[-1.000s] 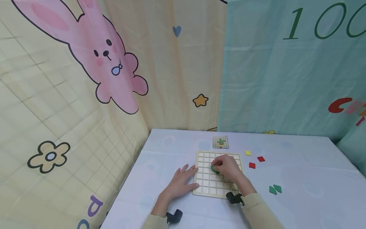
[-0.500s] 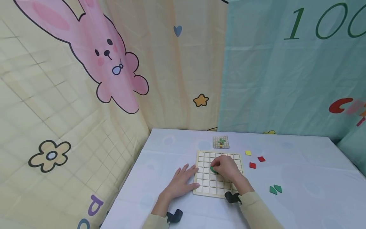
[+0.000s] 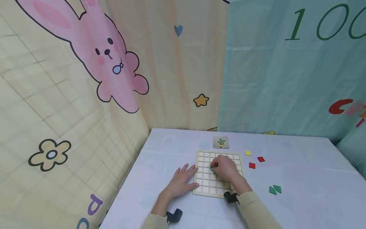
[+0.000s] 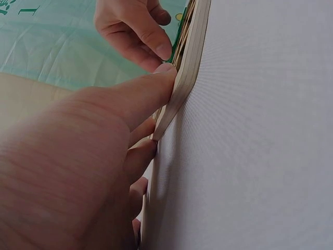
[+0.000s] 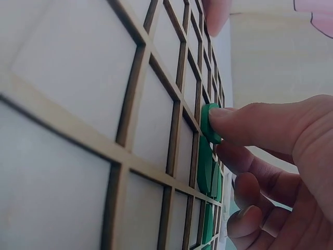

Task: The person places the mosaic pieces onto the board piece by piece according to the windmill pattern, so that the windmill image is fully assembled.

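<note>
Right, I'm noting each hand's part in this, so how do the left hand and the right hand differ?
The left hand touches the left edge of the grid board, while the right hand is over the board's surface. The left hand lies spread; the right hand is curled. The right hand pinches a green piece; the left hand holds no piece. Both are bare, each with a black device at the wrist.

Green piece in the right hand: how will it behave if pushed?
The green piece looks stiff, showing no bend where the right hand pinches it. Small beside the fingers, it is probably light. Its flat shape suggests sliding, not rolling, though ribs on the board may stop it.
</note>
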`<state>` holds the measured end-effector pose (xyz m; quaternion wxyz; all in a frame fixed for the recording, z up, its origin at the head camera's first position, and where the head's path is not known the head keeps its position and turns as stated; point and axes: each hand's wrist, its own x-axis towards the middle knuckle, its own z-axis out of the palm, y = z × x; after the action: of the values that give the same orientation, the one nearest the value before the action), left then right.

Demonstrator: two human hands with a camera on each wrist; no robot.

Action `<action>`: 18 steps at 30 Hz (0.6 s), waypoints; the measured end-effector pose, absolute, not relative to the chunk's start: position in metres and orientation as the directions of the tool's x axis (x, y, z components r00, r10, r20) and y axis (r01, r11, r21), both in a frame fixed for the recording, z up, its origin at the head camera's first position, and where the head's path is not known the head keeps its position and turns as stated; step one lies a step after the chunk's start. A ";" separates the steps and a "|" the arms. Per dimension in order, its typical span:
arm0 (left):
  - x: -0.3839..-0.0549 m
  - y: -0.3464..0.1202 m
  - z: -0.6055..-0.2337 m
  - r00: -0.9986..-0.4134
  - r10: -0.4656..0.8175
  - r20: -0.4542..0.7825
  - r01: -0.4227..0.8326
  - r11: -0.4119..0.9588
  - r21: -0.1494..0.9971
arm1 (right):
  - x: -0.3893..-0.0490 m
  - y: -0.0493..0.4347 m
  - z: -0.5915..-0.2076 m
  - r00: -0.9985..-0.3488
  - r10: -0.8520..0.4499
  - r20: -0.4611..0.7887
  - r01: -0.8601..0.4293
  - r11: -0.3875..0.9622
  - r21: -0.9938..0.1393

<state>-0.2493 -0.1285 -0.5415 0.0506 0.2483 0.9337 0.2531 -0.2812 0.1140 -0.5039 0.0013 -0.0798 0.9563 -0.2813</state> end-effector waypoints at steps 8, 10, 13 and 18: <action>-0.248 -0.128 -0.539 -0.873 0.487 0.035 0.438 0.749 0.498 | -0.277 0.113 -0.500 -0.987 -0.155 0.036 -0.150 0.835 -0.530; -0.247 -0.128 -0.538 -0.874 0.485 0.035 0.436 0.749 0.500 | -0.277 0.113 -0.499 -0.988 -0.151 0.038 -0.149 0.839 -0.524; -0.247 -0.128 -0.537 -0.875 0.483 0.033 0.432 0.748 0.504 | -0.277 0.113 -0.499 -0.989 -0.141 0.040 -0.142 0.845 -0.516; -0.246 -0.128 -0.538 -0.874 0.485 0.027 0.430 0.747 0.508 | -0.276 0.112 -0.501 -0.992 -0.123 0.028 -0.121 0.856 -0.503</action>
<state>-0.2465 -0.1278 -0.5377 0.0536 0.2450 0.9330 0.2581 -0.2757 0.1122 -0.5008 0.0024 -0.0633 0.9632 -0.2611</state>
